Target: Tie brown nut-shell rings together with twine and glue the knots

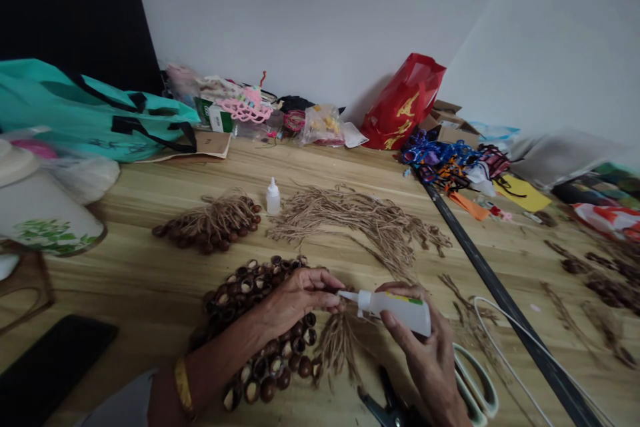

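Note:
My right hand [427, 353] is wrapped round a white squeeze bottle [397, 310] with a pointed nozzle, tilted so that the nozzle points left. The tip meets the fingertips of my left hand [300, 293], which are pinched together on something small that I cannot make out. Beneath and around my left forearm lie many brown nut shells [263, 290], several showing a hollow, pale-rimmed opening. A tuft of brown twine [337, 347] hangs or lies just below the two hands; whether it is in my left fingers is hidden.
Beyond the hands lie loose twine strands [345, 213], a small white bottle [273, 200] and corded brown shells [210, 223]. Near my right wrist are scissors [475, 383] and dark-handled pliers [387, 403]. A phone [55, 363] and white container [47, 207] stand left; bags line the wall.

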Tool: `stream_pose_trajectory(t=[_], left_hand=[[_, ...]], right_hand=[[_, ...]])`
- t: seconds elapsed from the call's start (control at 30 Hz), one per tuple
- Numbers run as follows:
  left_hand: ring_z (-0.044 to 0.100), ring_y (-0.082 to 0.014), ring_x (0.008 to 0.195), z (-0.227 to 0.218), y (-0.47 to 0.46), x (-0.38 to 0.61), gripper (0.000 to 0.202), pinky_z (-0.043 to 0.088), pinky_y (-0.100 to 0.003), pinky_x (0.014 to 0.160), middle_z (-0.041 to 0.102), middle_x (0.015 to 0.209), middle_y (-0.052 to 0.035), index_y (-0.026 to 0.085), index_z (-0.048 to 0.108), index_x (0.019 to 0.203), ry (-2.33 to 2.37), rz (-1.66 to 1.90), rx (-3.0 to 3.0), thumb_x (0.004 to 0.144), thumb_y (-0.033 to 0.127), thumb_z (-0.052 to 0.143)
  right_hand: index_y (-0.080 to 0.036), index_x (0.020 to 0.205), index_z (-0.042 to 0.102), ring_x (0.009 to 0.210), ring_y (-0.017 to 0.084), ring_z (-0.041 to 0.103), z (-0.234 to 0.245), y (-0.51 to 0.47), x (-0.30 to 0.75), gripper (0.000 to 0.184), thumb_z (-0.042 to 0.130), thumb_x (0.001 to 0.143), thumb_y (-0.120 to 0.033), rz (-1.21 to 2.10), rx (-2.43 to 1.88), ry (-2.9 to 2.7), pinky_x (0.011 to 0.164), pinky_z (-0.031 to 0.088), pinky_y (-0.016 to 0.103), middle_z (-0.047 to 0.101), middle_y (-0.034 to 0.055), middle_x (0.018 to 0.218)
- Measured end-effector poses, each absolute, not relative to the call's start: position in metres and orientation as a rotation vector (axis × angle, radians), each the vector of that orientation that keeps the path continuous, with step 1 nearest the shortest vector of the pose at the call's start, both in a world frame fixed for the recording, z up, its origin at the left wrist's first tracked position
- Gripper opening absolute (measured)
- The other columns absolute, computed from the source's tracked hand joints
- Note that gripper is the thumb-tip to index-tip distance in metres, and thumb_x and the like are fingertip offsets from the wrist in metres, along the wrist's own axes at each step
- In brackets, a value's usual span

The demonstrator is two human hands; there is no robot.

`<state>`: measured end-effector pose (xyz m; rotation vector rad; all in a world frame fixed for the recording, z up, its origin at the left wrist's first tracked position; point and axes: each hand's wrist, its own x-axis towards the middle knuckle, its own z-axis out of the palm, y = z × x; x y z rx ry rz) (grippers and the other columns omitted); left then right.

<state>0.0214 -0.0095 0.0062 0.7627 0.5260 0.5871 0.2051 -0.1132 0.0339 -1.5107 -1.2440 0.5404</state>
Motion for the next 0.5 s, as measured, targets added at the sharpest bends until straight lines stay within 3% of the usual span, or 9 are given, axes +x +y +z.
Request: stream_pose_trajectory(t=[0.5], left_hand=[[0.067, -0.0154, 0.073, 0.002, -0.001, 0.017, 0.025, 0.048, -0.026, 0.074, 0.074, 0.083, -0.0085, 0.011, 0.071, 0.082, 0.471, 0.58, 0.719, 0.061, 0.017, 0.082]], right_hand=[[-0.02, 0.088, 0.064, 0.071, 0.017, 0.058, 0.028, -0.112, 0.222, 0.024, 0.068, 0.077, -0.041, 0.533, -1.535, -1.173, 0.059, 0.046, 0.024, 0.064, 0.0038, 0.087]])
